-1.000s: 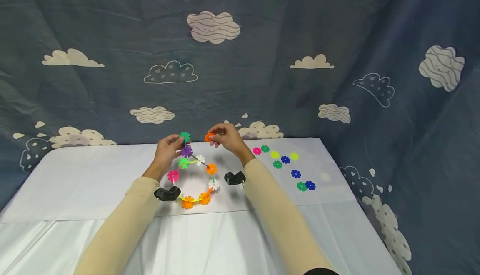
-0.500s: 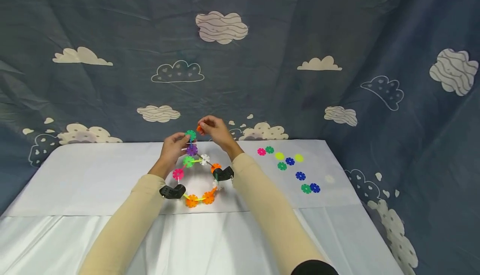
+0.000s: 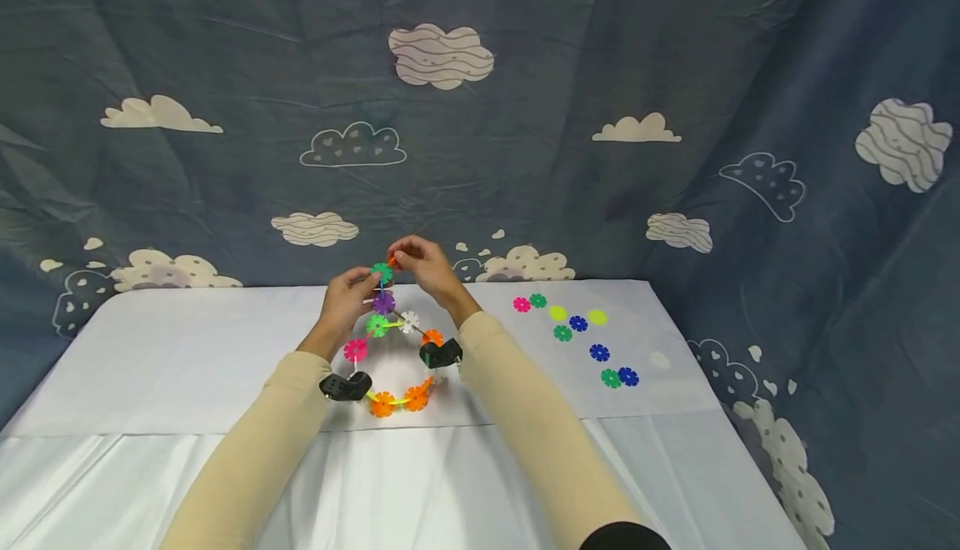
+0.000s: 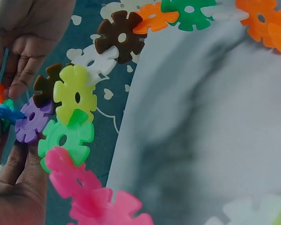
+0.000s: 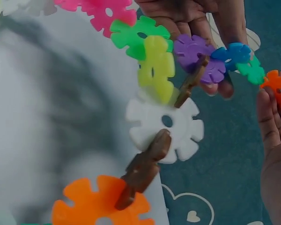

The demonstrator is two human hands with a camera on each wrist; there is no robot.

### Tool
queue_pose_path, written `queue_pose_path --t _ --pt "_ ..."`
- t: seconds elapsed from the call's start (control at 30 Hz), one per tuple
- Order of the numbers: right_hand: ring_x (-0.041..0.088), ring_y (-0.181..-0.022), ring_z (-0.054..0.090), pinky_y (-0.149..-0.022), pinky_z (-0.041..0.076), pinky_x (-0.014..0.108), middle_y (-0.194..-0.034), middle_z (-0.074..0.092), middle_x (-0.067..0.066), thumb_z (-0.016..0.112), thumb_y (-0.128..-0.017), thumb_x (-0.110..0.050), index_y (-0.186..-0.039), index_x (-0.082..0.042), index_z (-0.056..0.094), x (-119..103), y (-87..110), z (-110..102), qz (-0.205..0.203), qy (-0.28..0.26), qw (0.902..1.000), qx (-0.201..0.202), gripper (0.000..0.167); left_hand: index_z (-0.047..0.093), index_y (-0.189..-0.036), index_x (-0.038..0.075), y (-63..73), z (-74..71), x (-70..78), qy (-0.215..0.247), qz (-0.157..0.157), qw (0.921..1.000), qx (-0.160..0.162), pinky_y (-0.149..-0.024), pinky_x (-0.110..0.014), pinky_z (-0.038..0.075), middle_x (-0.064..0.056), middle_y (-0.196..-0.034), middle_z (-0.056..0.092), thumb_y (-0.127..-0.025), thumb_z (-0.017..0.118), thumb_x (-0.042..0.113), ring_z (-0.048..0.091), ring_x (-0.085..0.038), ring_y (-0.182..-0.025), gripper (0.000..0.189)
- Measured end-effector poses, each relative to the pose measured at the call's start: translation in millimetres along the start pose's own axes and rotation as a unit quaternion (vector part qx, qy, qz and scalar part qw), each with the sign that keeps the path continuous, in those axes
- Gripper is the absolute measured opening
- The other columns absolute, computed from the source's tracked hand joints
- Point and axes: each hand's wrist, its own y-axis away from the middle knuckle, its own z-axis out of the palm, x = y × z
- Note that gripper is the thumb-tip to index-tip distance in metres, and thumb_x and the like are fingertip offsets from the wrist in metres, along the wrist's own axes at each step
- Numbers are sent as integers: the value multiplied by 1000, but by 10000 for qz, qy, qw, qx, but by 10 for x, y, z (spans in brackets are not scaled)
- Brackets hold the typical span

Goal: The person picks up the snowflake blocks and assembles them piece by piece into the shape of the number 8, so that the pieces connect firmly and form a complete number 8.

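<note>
My left hand [image 3: 345, 307] grips the upper end of a chain of slotted snowflake discs, pinching a green disc [image 3: 382, 273]. Below it come a blue disc [image 5: 234, 54] and a purple disc [image 5: 189, 51]. My right hand [image 3: 429, 271] pinches an orange disc [image 5: 276, 86] against the green disc's edge; whether their slots interlock I cannot tell. The chain continues as a ring, with a light green disc [image 4: 65, 140], a yellow disc [image 4: 76, 93], a white disc [image 5: 178, 122] and a pink disc [image 3: 356, 350]. The right wrist camera hides part of the ring in the head view.
Several loose discs lie on the white table [image 3: 187, 350] to the right, among them a pink disc [image 3: 522, 305], a blue disc [image 3: 599, 352] and a yellow disc [image 3: 597, 317]. Behind the table hangs a dark curtain [image 3: 510, 167] with cloud prints.
My right hand has moved left with the orange disc, from apart to against the green disc. The left hand keeps its hold on the chain's end. The head view has shifted slightly.
</note>
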Motion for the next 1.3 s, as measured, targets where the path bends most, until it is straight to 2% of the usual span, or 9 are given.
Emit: queue_pose_path --t 0.1,0.33,0.5,0.63,0.7,0.83,0.93,1.17,1.3 --pt "21 -87 58 -95 46 51 -104 61 21 47 -101 -3 -111 11 58 22 12 15 44 153 9999 41 21 55 -118 -5 17 -3 -2 -27 23 10000 25 -79 -27 55 -11 -105 71 -102 51 20 64 -6 -80 30" --pt "24 -98 61 -88 52 32 -112 62 23 51 -100 -5 -115 11 59 3 25 23 -69 315 9995 -69 24 56 -118 -6 20 13 10 162 38 9997 189 -72 -21 55 -5 -96 72 -100 54 19 64 -4 -77 31" --pt "28 -110 59 -93 50 35 -126 60 20 52 -100 -14 -125 4 60 1 46 14 -28 550 9984 -97 32 57 -121 -6 22 12 7 -70 46 9991 406 -70 -20 54 -10 -107 69 -99 56 23 62 -6 -80 36" --pt "33 -113 58 -97 48 39 -129 57 24 52 -100 -14 -129 6 57 28 56 10 -135 490 9987 -106 36 58 -121 -5 20 17 -3 -186 48 9984 526 -68 -19 53 -15 -115 65 -99 56 23 61 -7 -81 35" --pt "33 -110 60 -96 49 38 -124 59 27 53 -99 -12 -126 9 57 43 53 17 -191 393 9990 -28 35 59 -119 -5 20 24 -10 -150 48 9982 581 -66 -19 53 -12 -111 67 -98 57 22 61 -6 -79 34" --pt "33 -104 63 -91 52 34 -115 63 27 56 -97 -7 -120 13 59 63 44 48 -233 279 9992 153 31 61 -115 -6 24 37 -27 6 75 9975 708 -61 -18 53 -1 -92 68 -97 58 20 61 -4 -72 31" --pt "34 -105 63 -90 52 32 -114 64 28 57 -96 -4 -118 15 60 82 35 72 -257 254 9991 219 29 61 -113 -8 29 45 -41 137 90 9969 766 -58 -17 52 4 -83 67 -97 59 17 62 -2 -68 30" --pt "33 -107 63 -90 52 30 -117 63 28 57 -96 -6 -121 15 58 108 32 98 -181 360 9992 78 32 61 -109 -10 53 60 -50 351 76 9959 828 -53 -16 52 3 -78 68 -97 58 13 64 -2 -63 27" --pt "34 -109 62 -90 52 30 -120 61 29 55 -97 -6 -124 15 56 90 49 62 -94 395 9991 -86 33 60 -108 -9 65 51 -23 197 -45 9979 615 -57 -17 53 4 -77 67 -98 57 14 63 -2 -64 26"
